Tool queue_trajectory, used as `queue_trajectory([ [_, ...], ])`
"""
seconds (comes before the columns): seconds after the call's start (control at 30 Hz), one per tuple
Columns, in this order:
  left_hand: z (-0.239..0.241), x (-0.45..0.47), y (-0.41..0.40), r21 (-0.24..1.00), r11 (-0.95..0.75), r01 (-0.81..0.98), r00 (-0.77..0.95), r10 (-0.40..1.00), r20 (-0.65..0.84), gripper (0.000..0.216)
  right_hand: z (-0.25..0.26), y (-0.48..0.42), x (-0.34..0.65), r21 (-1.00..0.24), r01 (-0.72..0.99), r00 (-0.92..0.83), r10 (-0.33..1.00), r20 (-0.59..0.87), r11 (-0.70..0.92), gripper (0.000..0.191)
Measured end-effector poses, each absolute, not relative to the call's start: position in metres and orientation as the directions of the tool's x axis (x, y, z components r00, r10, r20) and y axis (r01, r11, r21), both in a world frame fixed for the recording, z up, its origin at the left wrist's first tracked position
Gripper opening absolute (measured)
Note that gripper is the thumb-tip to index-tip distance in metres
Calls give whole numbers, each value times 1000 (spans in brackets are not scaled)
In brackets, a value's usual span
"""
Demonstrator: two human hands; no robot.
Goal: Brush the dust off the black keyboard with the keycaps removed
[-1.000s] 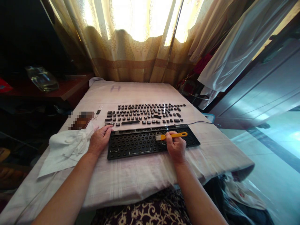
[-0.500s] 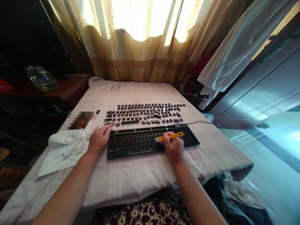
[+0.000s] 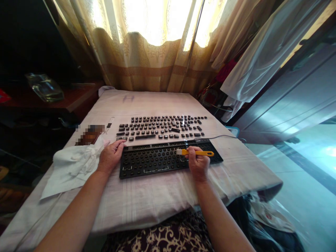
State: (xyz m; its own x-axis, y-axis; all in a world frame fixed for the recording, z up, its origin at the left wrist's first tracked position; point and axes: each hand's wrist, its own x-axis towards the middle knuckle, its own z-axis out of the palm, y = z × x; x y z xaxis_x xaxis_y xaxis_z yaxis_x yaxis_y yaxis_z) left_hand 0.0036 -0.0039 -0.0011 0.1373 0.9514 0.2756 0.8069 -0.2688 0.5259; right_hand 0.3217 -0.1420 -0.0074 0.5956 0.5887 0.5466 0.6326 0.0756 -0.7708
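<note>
A black keyboard base (image 3: 154, 161) with its keycaps removed lies across the cloth-covered table (image 3: 147, 199). My right hand (image 3: 198, 163) is closed round a small brush with a yellow handle (image 3: 195, 152), its pale bristles touching the base's right half. My left hand (image 3: 110, 156) rests on the base's upper left corner, fingers curled against the edge. Rows of loose black keycaps (image 3: 160, 126) are laid out on the cloth just behind the base.
A crumpled white cloth (image 3: 72, 164) lies left of the keyboard. A thin cable (image 3: 223, 137) runs off to the right. Curtains (image 3: 157, 45) hang behind the table, and a dark wooden shelf with a glass dish (image 3: 45, 87) stands at the left.
My right hand moved the brush left, then back right along the base; the handle is now nearly level. The left hand has stayed put.
</note>
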Motion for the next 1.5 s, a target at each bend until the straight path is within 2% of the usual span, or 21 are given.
queue_trajectory([
  [0.37, -6, 2, -2, 515, -281, 810, 135, 944, 301, 44, -4, -141, 317, -731, 679, 501, 682, 533, 72, 54],
  [0.53, -4, 3, -3, 517, -269, 813, 135, 950, 282, 46, -3, -140, 315, -798, 592, 515, 710, 480, 110, 55],
  [0.7, -3, 2, -3, 523, -282, 805, 141, 946, 293, 42, -1, -140, 322, -872, 476, 633, 644, 430, 115, 60],
  [0.97, -3, 2, -3, 520, -265, 812, 129, 950, 283, 43, 10, -142, 343, -694, 712, 475, 657, 585, 104, 54],
  [1.07, -1, 3, -3, 526, -247, 814, 125, 958, 257, 44, 1, -141, 343, -705, 697, 459, 675, 577, 129, 53],
  [1.23, -1, 3, -3, 523, -250, 815, 127, 957, 260, 43, -12, -143, 344, -756, 644, 539, 635, 554, 113, 53],
  [1.5, 0, 3, -4, 517, -260, 816, 135, 954, 266, 45, -5, -143, 340, -743, 657, 483, 683, 548, 131, 53],
])
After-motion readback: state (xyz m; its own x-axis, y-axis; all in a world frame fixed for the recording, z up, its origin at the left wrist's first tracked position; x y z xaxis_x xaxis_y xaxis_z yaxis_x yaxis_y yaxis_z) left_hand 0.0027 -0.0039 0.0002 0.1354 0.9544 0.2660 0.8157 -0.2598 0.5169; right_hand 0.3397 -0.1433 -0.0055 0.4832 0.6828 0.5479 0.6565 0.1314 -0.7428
